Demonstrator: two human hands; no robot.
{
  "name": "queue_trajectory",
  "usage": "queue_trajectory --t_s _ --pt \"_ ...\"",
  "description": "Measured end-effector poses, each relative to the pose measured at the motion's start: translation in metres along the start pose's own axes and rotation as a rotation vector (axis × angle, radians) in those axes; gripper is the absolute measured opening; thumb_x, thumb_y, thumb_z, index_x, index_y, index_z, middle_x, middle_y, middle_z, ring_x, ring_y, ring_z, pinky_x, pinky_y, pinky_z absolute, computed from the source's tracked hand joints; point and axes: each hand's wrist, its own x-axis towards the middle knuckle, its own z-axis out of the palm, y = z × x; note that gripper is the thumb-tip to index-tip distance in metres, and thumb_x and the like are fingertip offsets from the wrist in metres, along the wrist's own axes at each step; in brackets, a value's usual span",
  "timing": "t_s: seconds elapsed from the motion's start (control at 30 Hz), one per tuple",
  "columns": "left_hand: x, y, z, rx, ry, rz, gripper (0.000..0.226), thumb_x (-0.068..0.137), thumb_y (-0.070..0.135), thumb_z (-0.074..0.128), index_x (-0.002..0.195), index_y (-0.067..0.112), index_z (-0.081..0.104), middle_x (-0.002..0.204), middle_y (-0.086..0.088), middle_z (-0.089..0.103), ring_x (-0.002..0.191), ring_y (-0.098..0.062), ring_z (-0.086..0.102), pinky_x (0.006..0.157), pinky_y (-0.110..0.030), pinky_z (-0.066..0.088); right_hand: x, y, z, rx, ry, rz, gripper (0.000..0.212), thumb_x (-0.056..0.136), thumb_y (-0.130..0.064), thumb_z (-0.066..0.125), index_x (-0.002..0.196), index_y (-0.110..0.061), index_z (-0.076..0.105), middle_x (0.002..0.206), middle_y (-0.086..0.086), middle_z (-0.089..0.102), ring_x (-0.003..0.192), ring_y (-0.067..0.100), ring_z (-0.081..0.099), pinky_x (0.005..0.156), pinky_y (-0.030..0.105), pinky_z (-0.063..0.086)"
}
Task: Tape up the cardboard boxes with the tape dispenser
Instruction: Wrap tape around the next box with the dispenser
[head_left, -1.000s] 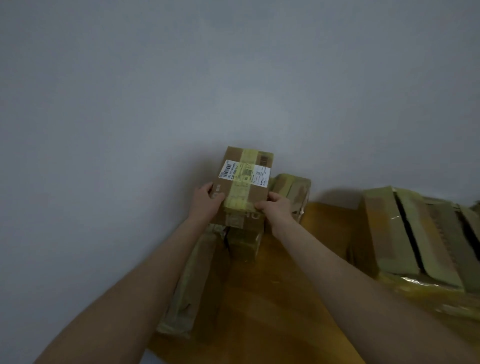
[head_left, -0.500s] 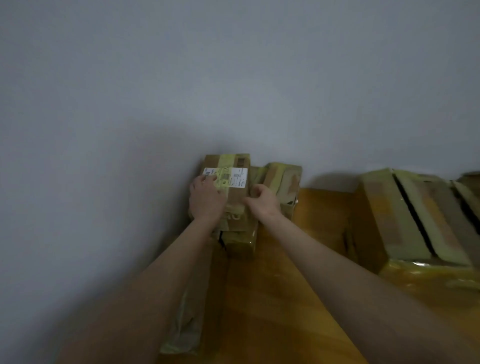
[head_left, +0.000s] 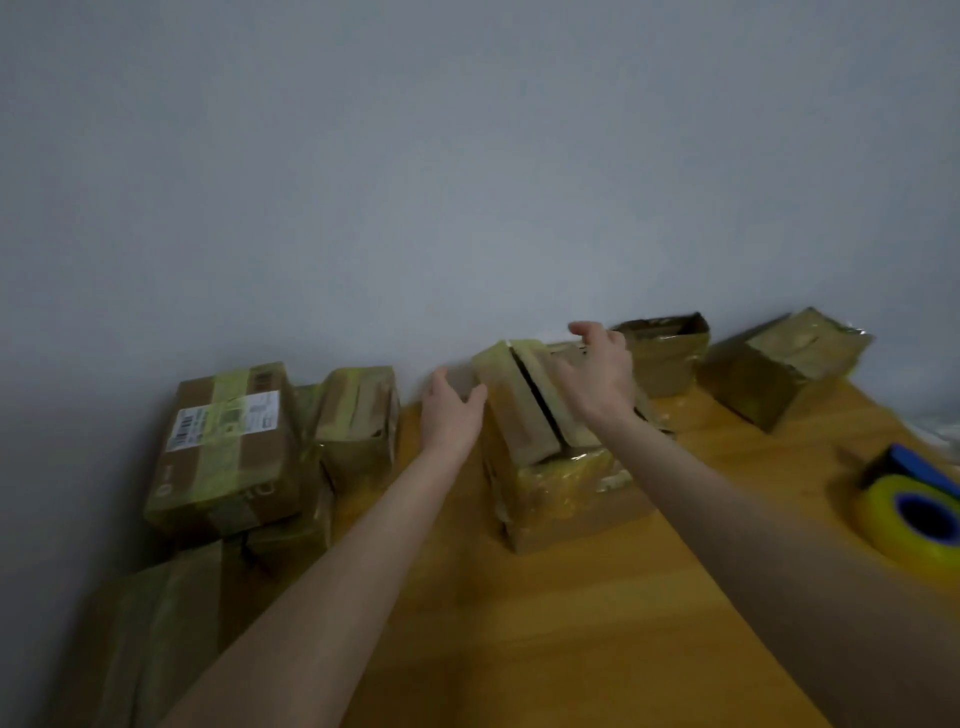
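On the near table, toward its right edge, a tape dispenser is lying well apart from both hands. Farther in, a box is sitting with a gap between its top flaps. The left hand is reaching beside its left flap and the right hand over its top, each grip open, fingers spread. A labelled box is resting on others against the wall at left.

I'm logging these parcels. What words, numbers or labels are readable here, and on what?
White shipping label on the left taped box: barcode and print, too blurred to read.
Dark marks on that box's front: illegible.
Other boxes and tape dispenser: no text visible.
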Motion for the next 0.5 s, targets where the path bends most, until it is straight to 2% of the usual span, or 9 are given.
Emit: queue_trajectory --t_s 0.1,0.2,0.3,0.37,0.43,0.5 --pt "-0.007 0.006 0.022 0.025 -0.008 -0.023 0.071 0.094 0.039 0.055 0.150 0.010 0.022 0.152 -0.012 0.030 0.136 -0.031 0.036 0.110 -0.046 0.036 0.021 0.054 -0.038 0.004 0.004 0.156 0.049 0.092 -0.029 0.062 0.137 -0.022 0.045 0.141 0.010 0.040 0.124 0.030 0.046 0.104 0.044 0.043" --pt "-0.011 0.013 0.044 0.012 0.020 -0.122 0.076 0.092 0.045 0.055 0.150 0.010 0.020 0.150 -0.013 0.035 0.133 -0.033 0.041 0.107 -0.046 0.039 0.035 0.104 -0.057 0.039 -0.123 0.272 0.067 0.087 -0.043 0.066 0.143 -0.019 0.039 0.143 0.013 0.039 0.125 0.034 0.046 0.102 0.049 0.045" --pt "-0.019 0.023 0.062 -0.088 0.054 -0.334 0.074 0.095 0.046 0.051 0.149 0.003 0.023 0.147 -0.017 0.037 0.130 -0.036 0.041 0.102 -0.044 0.038 0.042 0.146 -0.063 0.123 -0.296 0.272 0.073 0.087 -0.041 0.069 0.146 -0.015 0.035 0.147 0.012 0.040 0.130 0.032 0.044 0.104 0.047 0.044" --pt "-0.030 0.026 0.070 -0.166 0.103 -0.446 0.073 0.094 0.047 0.051 0.148 0.004 0.027 0.147 -0.017 0.037 0.130 -0.038 0.040 0.101 -0.046 0.038 0.043 0.168 -0.068 0.191 -0.429 0.273 0.079 0.089 -0.045 0.066 0.150 -0.011 0.030 0.152 0.011 0.036 0.137 0.032 0.038 0.108 0.046 0.040" --pt "-0.043 0.026 0.075 -0.256 0.129 -0.535 0.064 0.092 0.049 0.054 0.140 0.010 0.038 0.134 -0.016 0.047 0.118 -0.037 0.046 0.094 -0.049 0.043 0.042 0.183 -0.072 0.284 -0.545 0.285 0.082 0.089 -0.049 0.063 0.151 -0.010 0.027 0.154 0.011 0.034 0.138 0.032 0.037 0.110 0.046 0.038" --pt "-0.055 0.024 0.083 -0.333 0.137 -0.592 0.058 0.089 0.049 0.057 0.132 0.012 0.045 0.124 -0.013 0.052 0.109 -0.036 0.050 0.089 -0.051 0.047 0.044 0.192 -0.076 0.324 -0.623 0.264 0.075 0.091 -0.047 0.061 0.149 -0.008 0.033 0.150 0.011 0.040 0.134 0.031 0.042 0.108 0.044 0.041"
